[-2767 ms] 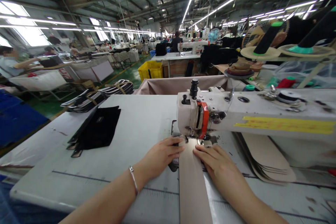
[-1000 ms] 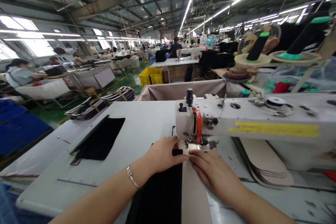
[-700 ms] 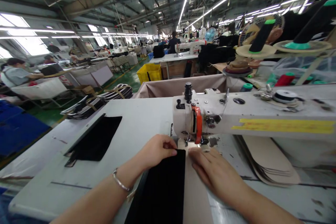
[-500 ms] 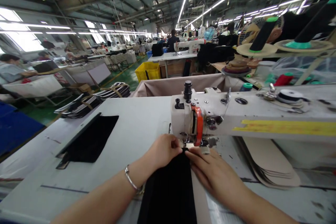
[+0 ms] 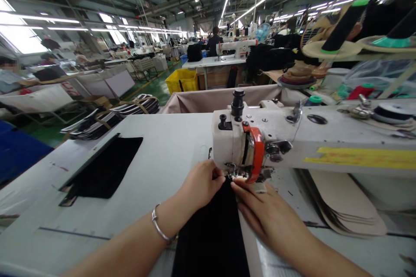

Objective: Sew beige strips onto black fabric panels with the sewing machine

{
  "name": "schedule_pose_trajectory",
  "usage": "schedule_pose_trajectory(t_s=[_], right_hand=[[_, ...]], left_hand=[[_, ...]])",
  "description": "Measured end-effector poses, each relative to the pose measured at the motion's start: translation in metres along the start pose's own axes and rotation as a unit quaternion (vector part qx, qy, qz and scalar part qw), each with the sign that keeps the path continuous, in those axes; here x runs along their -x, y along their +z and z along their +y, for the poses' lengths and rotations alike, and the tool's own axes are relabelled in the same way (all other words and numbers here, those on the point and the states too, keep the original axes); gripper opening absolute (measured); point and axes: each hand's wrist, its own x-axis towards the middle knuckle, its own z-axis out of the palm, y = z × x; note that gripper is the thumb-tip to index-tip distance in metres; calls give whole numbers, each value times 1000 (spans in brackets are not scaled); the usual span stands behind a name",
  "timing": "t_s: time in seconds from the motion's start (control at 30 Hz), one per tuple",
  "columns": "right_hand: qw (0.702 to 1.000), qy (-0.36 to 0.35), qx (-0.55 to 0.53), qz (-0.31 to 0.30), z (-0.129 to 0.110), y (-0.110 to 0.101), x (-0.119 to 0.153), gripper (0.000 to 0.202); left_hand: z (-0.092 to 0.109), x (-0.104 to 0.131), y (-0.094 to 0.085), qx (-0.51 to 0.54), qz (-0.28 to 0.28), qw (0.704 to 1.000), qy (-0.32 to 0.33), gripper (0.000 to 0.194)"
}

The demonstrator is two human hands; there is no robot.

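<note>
A long black fabric strip runs from the bottom edge up to the needle area of a white sewing machine with an orange guard. At the strip's top end, my left hand pinches its left edge between thumb and fingers, a silver bracelet on the wrist. My right hand lies on the other side, fingertips pressed on the strip's right edge just below the presser foot. The needle tip is hard to make out.
Another black piece lies on the white table at left. Beige panels are stacked under the machine arm. Thread cones stand at the upper right; bundled pieces rest beyond the table's left edge.
The view has shifted slightly, so the machine appears a little larger and nearer. The top end of the black strip now sits closer in under the foot. Both hands keep nearly the same pose.
</note>
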Motion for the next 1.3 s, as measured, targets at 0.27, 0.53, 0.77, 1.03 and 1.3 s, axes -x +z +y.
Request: schedule_pose_trajectory(t_s=[0.27, 0.53, 0.77, 1.03, 1.3], right_hand=[[1000, 11, -3, -12, 2, 0, -2, 40], [999, 10, -34, -34, -28, -20, 18, 40], [995, 44, -63, -68, -48, -33, 43, 42], [995, 47, -63, -66, -49, -33, 42, 42], [998, 21, -21, -57, -45, -27, 45, 49]], left_hand=[[-3, -4, 4, -38, 29, 999, 18, 10], [9, 70, 5, -164, -17, 952, 257, 22], [19, 152, 1, -151, -126, 922, 333, 34], [17, 144, 2, -121, -119, 929, 329, 33], [-4, 45, 5, -160, -15, 971, 180, 36]])
